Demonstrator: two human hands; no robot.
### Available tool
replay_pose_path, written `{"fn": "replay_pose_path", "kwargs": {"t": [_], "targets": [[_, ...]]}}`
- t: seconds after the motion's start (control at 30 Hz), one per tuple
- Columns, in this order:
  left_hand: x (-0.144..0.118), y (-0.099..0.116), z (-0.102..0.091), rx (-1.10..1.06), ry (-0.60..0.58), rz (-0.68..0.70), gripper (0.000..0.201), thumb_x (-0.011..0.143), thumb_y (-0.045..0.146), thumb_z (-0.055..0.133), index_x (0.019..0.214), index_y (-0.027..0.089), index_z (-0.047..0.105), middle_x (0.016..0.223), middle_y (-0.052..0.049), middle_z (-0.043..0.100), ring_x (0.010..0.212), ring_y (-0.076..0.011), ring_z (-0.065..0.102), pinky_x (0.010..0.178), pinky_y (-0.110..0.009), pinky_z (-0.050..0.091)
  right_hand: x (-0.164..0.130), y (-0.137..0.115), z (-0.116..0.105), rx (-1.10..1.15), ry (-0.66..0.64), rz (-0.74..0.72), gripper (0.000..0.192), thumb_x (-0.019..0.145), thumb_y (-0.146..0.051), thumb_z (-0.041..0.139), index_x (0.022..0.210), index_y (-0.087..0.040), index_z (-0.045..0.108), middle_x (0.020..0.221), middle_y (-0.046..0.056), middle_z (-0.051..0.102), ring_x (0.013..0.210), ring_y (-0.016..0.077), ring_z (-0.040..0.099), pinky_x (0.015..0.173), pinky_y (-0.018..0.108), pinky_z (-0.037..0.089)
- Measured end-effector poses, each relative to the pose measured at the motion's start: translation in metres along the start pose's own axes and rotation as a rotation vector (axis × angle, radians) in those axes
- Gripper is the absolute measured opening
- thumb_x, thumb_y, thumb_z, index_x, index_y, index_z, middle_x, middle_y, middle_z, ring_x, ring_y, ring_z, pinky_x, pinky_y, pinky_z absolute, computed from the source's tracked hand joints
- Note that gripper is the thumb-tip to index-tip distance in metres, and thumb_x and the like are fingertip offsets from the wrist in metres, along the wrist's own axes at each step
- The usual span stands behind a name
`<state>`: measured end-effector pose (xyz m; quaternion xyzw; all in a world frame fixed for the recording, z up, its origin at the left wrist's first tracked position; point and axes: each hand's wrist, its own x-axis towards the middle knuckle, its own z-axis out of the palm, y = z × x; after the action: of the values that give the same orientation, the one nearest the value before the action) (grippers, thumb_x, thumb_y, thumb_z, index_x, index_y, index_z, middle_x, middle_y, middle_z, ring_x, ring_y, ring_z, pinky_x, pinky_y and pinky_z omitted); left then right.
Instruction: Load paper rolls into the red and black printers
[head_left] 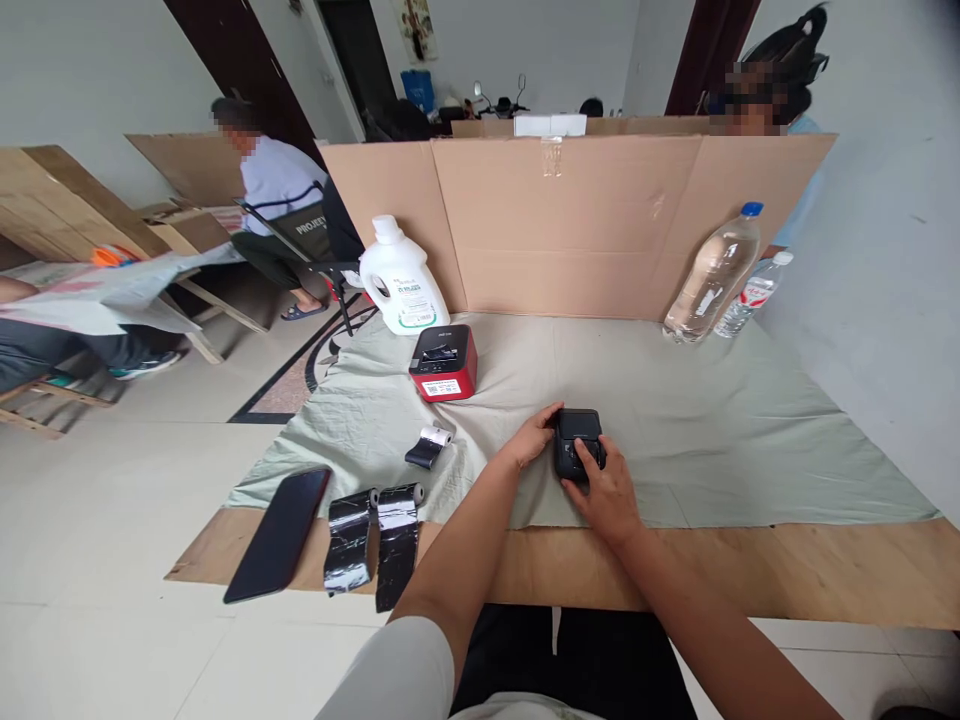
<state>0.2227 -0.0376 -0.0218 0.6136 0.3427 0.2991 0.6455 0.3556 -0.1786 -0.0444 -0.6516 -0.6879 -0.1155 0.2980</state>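
A small black device with a lid and buttons, which looks like a portable printer (578, 424), lies on the cloth in front of me. My left hand (535, 436) has its fingertips against the device's upper left side. My right hand (609, 490) wraps round its lower right, with one finger on the button area and the thumb at the near edge. To the left stands a red and black box-shaped printer (455, 362) with a white label. A small dark ribbon roll (430, 447) with a white core is nearer me.
Two shiny black ribbon rolls (349, 540) and a dark tablet (277, 535) lie at the table's front left. Behind are a white jug (405, 280), a cardboard screen (562, 230) and two water bottles (716, 275). Other people sit beyond.
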Motion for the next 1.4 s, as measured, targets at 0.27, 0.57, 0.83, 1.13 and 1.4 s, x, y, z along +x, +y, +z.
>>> {"fn": "replay_pose_path", "kwargs": {"t": [0.27,0.57,0.83,1.13,1.4], "targets": [[0.002,-0.001,-0.007,-0.101,-0.068,-0.058,0.079,0.06,-0.003,0.05,0.136,0.017,0.052,0.139,-0.007,0.054,0.129,-0.0226,0.049,0.115,-0.042,0.029,0.002,-0.003,0.001,0.028,0.011,0.011,0.059,0.084,-0.04,0.059,0.138,-0.023,0.045,0.137,0.019,0.034,0.12,0.0352,0.042,0.092,0.055,0.046],[0.006,0.005,0.006,-0.09,0.041,-0.11,0.083,0.053,-0.005,0.041,0.133,0.013,0.054,0.133,-0.009,0.059,0.124,-0.0212,0.053,0.112,-0.038,0.033,0.001,-0.006,0.001,0.006,0.008,0.024,0.059,0.084,-0.039,0.059,0.138,-0.023,0.044,0.134,0.019,0.034,0.119,0.0343,0.043,0.092,0.053,0.047],[0.004,0.001,0.006,-0.091,0.081,-0.083,0.093,0.055,-0.006,0.041,0.145,0.016,0.036,0.139,-0.011,0.053,0.129,-0.0203,0.048,0.11,-0.038,0.037,0.002,-0.005,0.001,0.044,0.019,0.063,0.059,0.082,-0.046,0.058,0.133,-0.02,0.044,0.129,0.019,0.037,0.115,0.0338,0.045,0.09,0.053,0.047],[0.003,0.0,0.002,-0.018,0.019,-0.054,0.085,0.056,-0.003,0.044,0.139,0.016,0.047,0.143,-0.008,0.05,0.134,-0.0213,0.044,0.116,-0.038,0.027,0.004,-0.004,0.003,0.048,0.026,0.085,0.058,0.081,-0.052,0.057,0.128,-0.018,0.047,0.122,0.018,0.04,0.111,0.033,0.044,0.088,0.052,0.047],[0.002,0.002,-0.007,-0.052,-0.06,-0.083,0.082,0.061,-0.001,0.049,0.141,0.016,0.045,0.147,-0.009,0.044,0.136,-0.0244,0.04,0.115,-0.04,0.028,0.004,-0.002,0.003,0.046,0.002,0.102,0.068,0.079,-0.057,0.06,0.134,-0.02,0.044,0.122,0.017,0.039,0.11,0.0321,0.045,0.089,0.05,0.048]]}}
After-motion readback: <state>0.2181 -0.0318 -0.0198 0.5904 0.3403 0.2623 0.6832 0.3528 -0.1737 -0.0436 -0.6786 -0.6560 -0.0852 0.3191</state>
